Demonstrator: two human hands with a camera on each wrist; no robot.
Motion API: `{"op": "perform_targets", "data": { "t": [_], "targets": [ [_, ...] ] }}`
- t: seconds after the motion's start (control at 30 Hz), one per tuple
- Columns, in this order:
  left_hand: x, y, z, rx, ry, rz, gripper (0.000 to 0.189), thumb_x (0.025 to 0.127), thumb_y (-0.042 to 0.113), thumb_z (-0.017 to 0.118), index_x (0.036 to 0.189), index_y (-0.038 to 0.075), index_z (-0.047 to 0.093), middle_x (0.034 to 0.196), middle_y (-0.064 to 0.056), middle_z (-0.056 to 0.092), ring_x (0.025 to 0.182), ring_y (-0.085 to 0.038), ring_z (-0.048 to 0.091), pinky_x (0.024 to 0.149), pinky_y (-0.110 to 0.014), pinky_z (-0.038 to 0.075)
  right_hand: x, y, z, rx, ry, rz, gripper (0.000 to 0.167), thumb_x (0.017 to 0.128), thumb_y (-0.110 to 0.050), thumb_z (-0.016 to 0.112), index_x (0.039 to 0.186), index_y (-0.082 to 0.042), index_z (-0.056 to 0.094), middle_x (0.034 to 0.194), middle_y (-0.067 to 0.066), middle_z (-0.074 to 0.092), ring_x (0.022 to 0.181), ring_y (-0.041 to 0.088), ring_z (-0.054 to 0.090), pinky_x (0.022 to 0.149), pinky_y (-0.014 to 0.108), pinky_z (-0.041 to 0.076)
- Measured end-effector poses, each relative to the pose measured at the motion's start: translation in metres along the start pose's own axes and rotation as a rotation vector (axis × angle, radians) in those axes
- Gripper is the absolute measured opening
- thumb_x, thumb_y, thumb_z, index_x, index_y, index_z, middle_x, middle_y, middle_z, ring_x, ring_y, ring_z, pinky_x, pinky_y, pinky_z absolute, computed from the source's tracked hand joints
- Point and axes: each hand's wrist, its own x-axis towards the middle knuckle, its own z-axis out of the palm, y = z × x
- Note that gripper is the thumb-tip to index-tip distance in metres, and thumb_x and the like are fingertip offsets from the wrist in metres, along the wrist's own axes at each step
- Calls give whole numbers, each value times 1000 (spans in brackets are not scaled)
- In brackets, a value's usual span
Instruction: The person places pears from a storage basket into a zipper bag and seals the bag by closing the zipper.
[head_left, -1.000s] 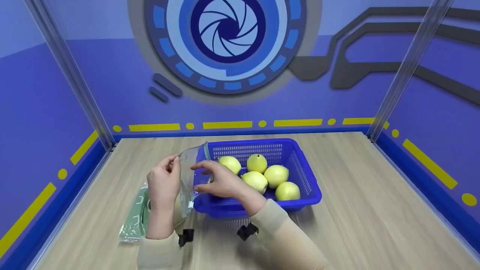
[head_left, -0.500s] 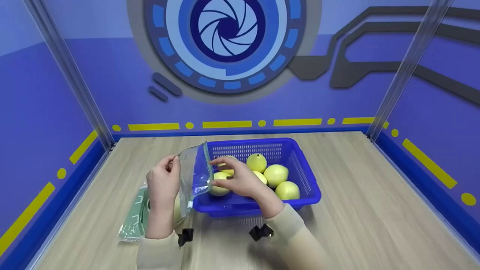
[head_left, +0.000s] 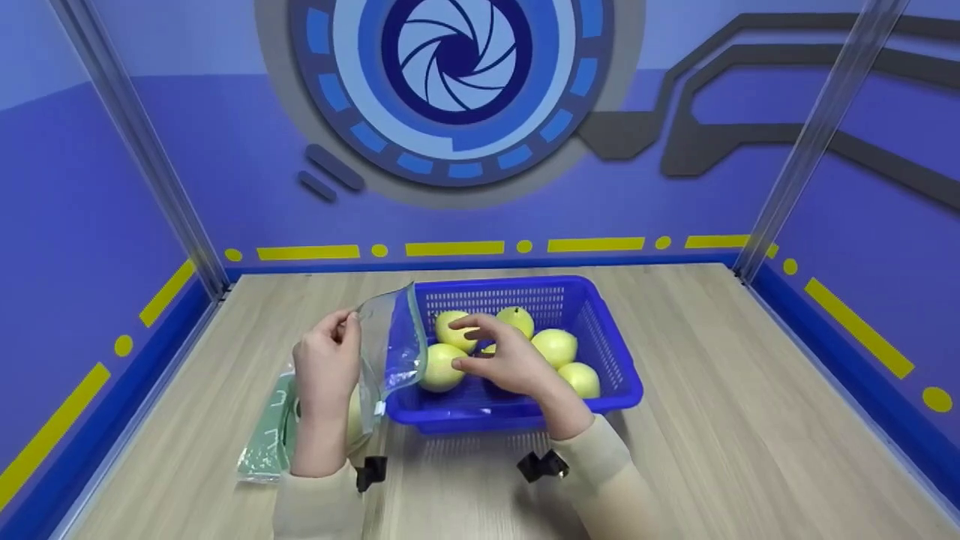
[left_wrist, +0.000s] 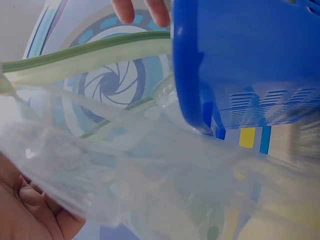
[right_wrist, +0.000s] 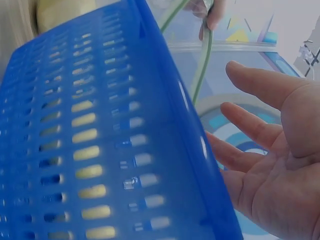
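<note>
My left hand (head_left: 328, 367) pinches the edge of a clear zip bag (head_left: 375, 330) whose green-edged mouth spreads toward the basket. A pale yellow fruit (head_left: 354, 421) shows low inside the bag, partly behind the left wrist. Over the blue basket (head_left: 517, 418) my right hand (head_left: 512, 356) hovers with fingers spread and nothing held. Its thumb is close to a yellow-green pear (head_left: 441, 369); whether they touch I cannot tell. Several more pears (head_left: 555, 347) lie in the basket, some partly hidden by that hand. In the left wrist view the bag's green zip strip (left_wrist: 90, 52) stretches toward the basket rim.
A green-printed plastic packet (head_left: 266, 431) lies on the wooden table (head_left: 750, 420) left of the left wrist. Blue printed panels (head_left: 465, 217) enclose the back and both sides. The basket's wall stands right beside the bag's mouth.
My right hand has drawn back from the bag's mouth, moving right over the basket, and uncovered the left-hand pears. The left hand and the bag have stayed nearly still.
</note>
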Motion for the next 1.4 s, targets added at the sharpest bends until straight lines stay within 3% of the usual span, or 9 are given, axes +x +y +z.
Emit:
{"op": "perform_targets", "data": {
  "t": [0.33, 0.67, 0.9, 1.23, 1.4],
  "targets": [
    [1, 0, -1, -4, -15, -9, 24, 101, 13, 61, 113, -3, 77, 72, -9, 60, 56, -13, 44, 50, -22, 32, -8, 8, -17, -69, 30, 37, 48, 88, -18, 81, 132, -7, 64, 136, 13, 65, 127, 40, 61, 99, 52, 55],
    [1, -1, 0, -4, -18, -21, 25, 102, 13, 61, 113, -2, 77, 74, -10, 61, 57, -13, 45, 51, -22, 33, -18, 14, -34, -149, -7, 52, 46, 90, -14, 78, 133, -3, 64, 136, 14, 65, 129, 44, 59, 111, 58, 45],
    [0, -1, 0, -8, -22, -19, 24, 102, 13, 61, 113, -2, 76, 75, -10, 61, 58, -13, 45, 51, -22, 34, -26, 17, -51, -273, -19, 153, 40, 90, -19, 79, 127, -14, 69, 134, 9, 68, 127, 41, 59, 108, 56, 47],
    [-1, 0, 0, -3, -22, -19, 24, 102, 13, 61, 113, -1, 77, 75, -9, 60, 59, -13, 46, 51, -21, 33, -33, 24, -72, -345, -45, 227, 40, 86, -23, 83, 123, -13, 71, 128, 9, 70, 129, 40, 58, 110, 57, 45],
    [-1, 0, 0, 6, -24, -28, 24, 102, 14, 61, 113, 0, 77, 74, -8, 60, 59, -13, 45, 51, -22, 33, -36, 28, -80, -370, -55, 274, 39, 84, -21, 84, 120, -13, 72, 129, 16, 69, 125, 40, 61, 106, 56, 47]
  ]
}}
